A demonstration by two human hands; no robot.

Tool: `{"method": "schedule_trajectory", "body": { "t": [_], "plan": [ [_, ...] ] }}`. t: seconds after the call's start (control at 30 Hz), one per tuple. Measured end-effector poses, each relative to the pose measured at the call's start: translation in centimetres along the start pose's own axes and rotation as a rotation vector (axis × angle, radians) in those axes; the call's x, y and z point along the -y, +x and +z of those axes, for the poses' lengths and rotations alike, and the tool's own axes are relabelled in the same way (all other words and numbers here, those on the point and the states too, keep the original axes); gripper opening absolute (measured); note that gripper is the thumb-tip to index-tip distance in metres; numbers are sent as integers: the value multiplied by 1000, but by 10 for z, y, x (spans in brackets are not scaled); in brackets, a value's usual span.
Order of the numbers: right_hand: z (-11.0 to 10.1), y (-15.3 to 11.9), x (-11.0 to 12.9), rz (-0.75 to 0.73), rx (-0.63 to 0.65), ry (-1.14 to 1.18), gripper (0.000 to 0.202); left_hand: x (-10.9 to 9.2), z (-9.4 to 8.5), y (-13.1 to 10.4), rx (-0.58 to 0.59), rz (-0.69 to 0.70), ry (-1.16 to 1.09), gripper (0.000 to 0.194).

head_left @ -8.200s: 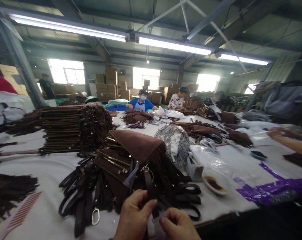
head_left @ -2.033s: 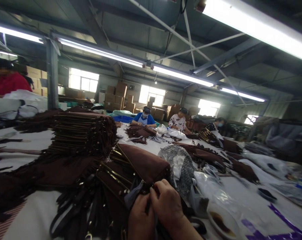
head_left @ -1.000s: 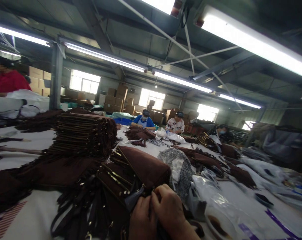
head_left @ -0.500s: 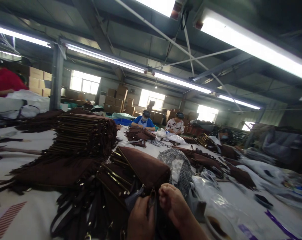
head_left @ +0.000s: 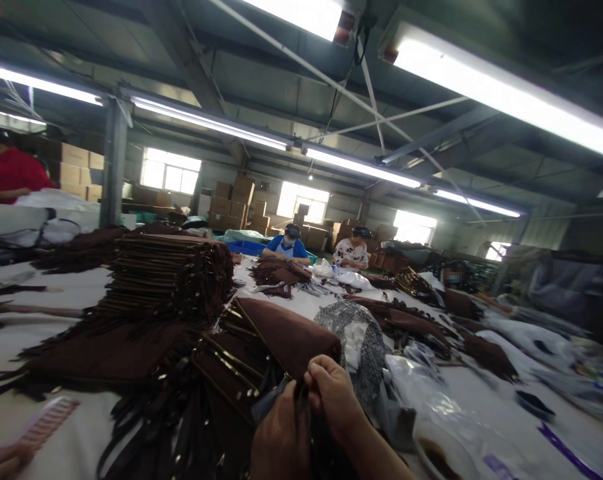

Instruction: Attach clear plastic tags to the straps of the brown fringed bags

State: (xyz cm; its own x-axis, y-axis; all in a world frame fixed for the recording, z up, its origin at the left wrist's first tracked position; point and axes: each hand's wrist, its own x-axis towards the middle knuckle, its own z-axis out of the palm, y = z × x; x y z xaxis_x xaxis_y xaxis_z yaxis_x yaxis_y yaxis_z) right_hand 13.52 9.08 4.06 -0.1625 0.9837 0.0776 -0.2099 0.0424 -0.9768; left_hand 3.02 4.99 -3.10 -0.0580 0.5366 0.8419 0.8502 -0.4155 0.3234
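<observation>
In front of me lies a dark brown bag (head_left: 286, 333) with gold zipper edges, on top of several similar bags. My left hand (head_left: 278, 433) is closed around a dark strap (head_left: 304, 407) at the bag's near corner. A small grey-blue piece (head_left: 268, 400) sticks out beside its fingers. My right hand (head_left: 331, 393) touches the left one, with thumb and fingers pinched on the upper part of the same strap. The fingertips and my lower left palm hide the strap's end. Dark straps and fringes (head_left: 166, 427) hang in a heap to the left.
A tall stack of brown bags (head_left: 156, 273) stands left. Behind my hands is a grey speckled roll (head_left: 354, 333). At right are clear plastic bags (head_left: 431, 387) and a bowl of dark liquid (head_left: 438, 453). Another person's hand (head_left: 1, 460) holds a striped piece (head_left: 48, 423). Co-workers sit opposite.
My right hand has moved left and closed in against my left hand at the strap. At the lower left, another person's hand has come into view and the striped piece has shifted.
</observation>
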Motion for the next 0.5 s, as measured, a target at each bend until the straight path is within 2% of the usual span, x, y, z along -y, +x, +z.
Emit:
{"method": "schedule_trajectory", "body": {
  "t": [0.07, 0.2, 0.37, 0.5],
  "plan": [
    [1, -1, -2, 55, -10, 89, 28, 0, 1, 6, 17, 38, 69, 40],
    [3, -15, -4, 162, -58, 222, 33, 3, 5, 16, 157, 46, 164, 40],
    [-1, -39, -13, 303, -127, 343, 46, 5, 8, 21, 230, -21, 79, 35],
    [-11, -50, -22, 341, -140, 255, 51, 3, 7, 24, 255, -103, -22, 35]
  ]
}}
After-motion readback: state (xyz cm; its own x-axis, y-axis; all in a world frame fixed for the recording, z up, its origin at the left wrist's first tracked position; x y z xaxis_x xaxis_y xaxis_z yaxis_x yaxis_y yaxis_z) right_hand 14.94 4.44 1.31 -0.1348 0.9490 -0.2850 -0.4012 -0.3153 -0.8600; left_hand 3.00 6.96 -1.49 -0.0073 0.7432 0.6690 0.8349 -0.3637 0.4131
